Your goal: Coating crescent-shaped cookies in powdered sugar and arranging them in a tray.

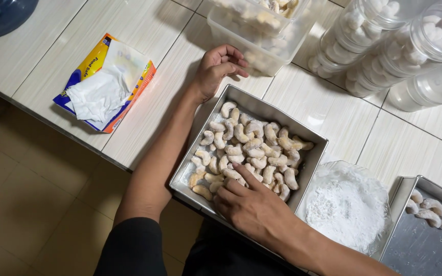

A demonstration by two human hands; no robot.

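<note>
Tiled desk (144, 102): right hand (254, 207), loosely open, fingers among uncoated crescent cookies (246, 148) in the metal pan (203, 134); left hand (218, 69) curled, empty, beyond it. Few coated cookies (436, 210) lie right.

Count: 2 metal baking trays (309, 134) (402, 186); 3 clear round jars (356, 25) (410, 48) (431, 89); 1 rectangular plastic container (241, 38); 1 bowl of white powder (333, 171); 1 tissue pack (106, 82); 2 hands (218, 69) (251, 204).

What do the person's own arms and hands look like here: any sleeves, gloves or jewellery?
Both hands are bare: no gloves, rings or watch visible on the left hand or right hand. The left arm shows a short black sleeve at the upper arm; the right forearm is uncovered.
</note>
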